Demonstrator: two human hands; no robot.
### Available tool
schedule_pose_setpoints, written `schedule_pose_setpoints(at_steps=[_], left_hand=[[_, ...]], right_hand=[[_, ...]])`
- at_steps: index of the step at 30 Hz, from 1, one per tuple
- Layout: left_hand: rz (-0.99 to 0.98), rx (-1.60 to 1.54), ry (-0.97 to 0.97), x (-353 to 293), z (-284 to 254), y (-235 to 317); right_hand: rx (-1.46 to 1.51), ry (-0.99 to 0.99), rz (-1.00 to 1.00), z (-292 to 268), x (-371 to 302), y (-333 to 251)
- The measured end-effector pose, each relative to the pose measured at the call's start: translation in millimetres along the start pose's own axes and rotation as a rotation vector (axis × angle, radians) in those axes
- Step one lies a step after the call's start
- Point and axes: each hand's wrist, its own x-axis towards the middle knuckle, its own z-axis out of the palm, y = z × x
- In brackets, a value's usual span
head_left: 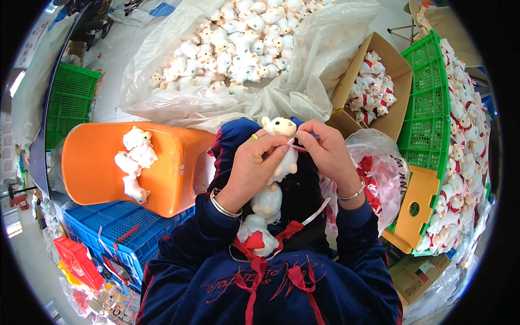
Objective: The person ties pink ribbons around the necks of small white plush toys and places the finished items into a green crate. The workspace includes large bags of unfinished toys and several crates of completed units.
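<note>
A small white plush lamb [280, 127] with a cream face sits upright over my lap, its head tilted to the right. My left hand [254, 163] is closed round its body, thumb and forefinger pinched at the neck. Across the neck runs a thin pinkish ribbon [297, 148]. Its right end is pinched between the thumb and fingers of my right hand [327, 150]. Below, another white plush toy [266, 202] lies on my lap. Nearer my body is a further plush toy [253, 233] with red fabric on it, beside a red strip [291, 229].
An orange chair [86, 162] at left bears several plush toys. A blue crate [103, 216] stands beneath. Ahead, a large plastic sheet [162, 111] holds heaped toys. At right are a cardboard box [398, 70], a green crate [425, 103] and a clear bag of red pieces [374, 179].
</note>
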Motion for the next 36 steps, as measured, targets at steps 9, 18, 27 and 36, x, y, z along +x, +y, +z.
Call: schedule_pose_setpoints(at_steps=[9, 18, 27, 36], left_hand=[[0.154, 0.048, 0.06, -6, 5, -10], [0.162, -0.042, 0.042, -8, 5, -11], [0.168, 0.031, 0.053, -6, 4, -12], [0.116, -0.041, 0.071, -10, 2, -11]], right_hand=[[-0.12, -0.306, 0.191, -24, 7, -15], [-0.003, -0.283, 0.155, -28, 6, -1], [-0.62, -0.204, -0.529, -1, 15, -31], [-0.209, -0.24, 0.024, -55, -26, -37]])
